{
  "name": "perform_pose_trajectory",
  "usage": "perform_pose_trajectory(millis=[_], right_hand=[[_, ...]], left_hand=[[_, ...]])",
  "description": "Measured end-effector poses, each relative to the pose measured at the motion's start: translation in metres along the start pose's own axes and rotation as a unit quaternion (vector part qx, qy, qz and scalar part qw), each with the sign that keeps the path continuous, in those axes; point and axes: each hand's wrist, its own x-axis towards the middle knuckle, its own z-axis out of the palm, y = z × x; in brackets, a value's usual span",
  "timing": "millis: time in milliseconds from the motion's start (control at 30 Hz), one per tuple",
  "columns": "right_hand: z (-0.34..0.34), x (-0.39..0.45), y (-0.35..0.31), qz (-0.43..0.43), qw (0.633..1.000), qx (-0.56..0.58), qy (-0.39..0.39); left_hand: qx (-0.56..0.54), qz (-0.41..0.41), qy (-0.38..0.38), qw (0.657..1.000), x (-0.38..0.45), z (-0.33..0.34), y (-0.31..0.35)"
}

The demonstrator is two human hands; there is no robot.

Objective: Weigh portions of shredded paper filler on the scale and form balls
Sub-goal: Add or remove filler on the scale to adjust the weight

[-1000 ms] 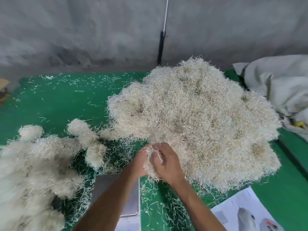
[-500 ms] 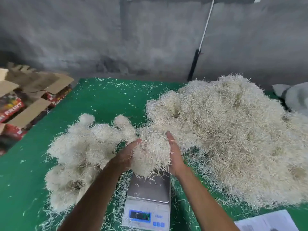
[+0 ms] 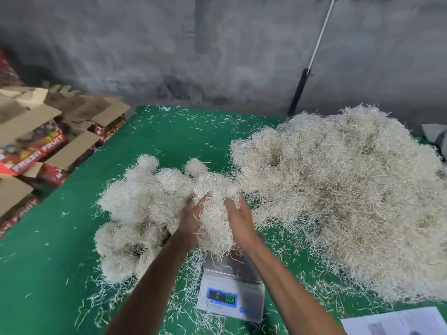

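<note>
A clump of pale shredded paper (image 3: 215,213) hangs between my two hands, just above the far end of the scale's steel pan. My left hand (image 3: 191,221) cups its left side and my right hand (image 3: 238,218) cups its right side, fingers buried in the strands. The small digital scale (image 3: 232,288) sits on the green table (image 3: 169,141) below, its blue display lit, with a few loose strands on the pan. A big loose heap of filler (image 3: 343,189) lies to the right. Several formed balls (image 3: 135,209) are piled to the left.
Open cardboard boxes printed "FRESH FRUIT" (image 3: 36,146) stand off the table's left edge. A white printed sheet (image 3: 396,321) lies at the front right corner. A black-and-white pole (image 3: 304,88) leans on the grey wall behind. Loose strands litter the cloth around the scale.
Both hands pulled a clump out of the big heap, carried it left and now hold it lower over the scale pan. The camera has swung left, bringing the boxes into view.
</note>
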Motion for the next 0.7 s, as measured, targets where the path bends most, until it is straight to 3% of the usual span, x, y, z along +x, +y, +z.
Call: perform_pose_trajectory(millis=[67,133,233,300,367,433,533,633,700], right_hand=[[0.0,-0.004,-0.002,-0.007,0.999,-0.031,0.008],[-0.002,-0.007,-0.003,-0.019,0.999,-0.039,0.018],[-0.01,-0.002,0.001,0.004,0.999,-0.026,0.042],[-0.021,0.004,-0.002,0.024,0.998,-0.019,0.057],[-0.04,0.01,-0.009,0.026,0.997,-0.011,0.077],[-0.063,0.017,-0.014,0.026,0.994,-0.015,0.104],[-0.098,0.027,-0.013,0.028,0.989,-0.04,0.138],[-0.125,0.028,-0.015,0.036,0.982,-0.009,0.184],[-0.142,0.028,-0.009,0.055,0.972,0.014,0.227]], left_hand=[[0.037,0.035,0.089,0.995,0.001,0.003,0.003],[0.076,0.018,0.109,0.991,-0.001,0.005,0.006],[0.097,0.018,-0.015,0.995,-0.004,0.0,0.007],[0.159,0.032,-0.109,0.981,-0.003,-0.013,0.001],[0.202,0.04,-0.153,0.967,0.001,-0.023,-0.005],[0.163,0.034,-0.151,0.974,0.001,-0.029,0.0],[-0.004,-0.068,-0.136,0.988,0.011,-0.03,-0.001],[-0.022,-0.08,-0.134,0.987,0.003,-0.034,-0.002],[-0.149,-0.166,-0.202,0.953,0.007,-0.033,-0.005]])
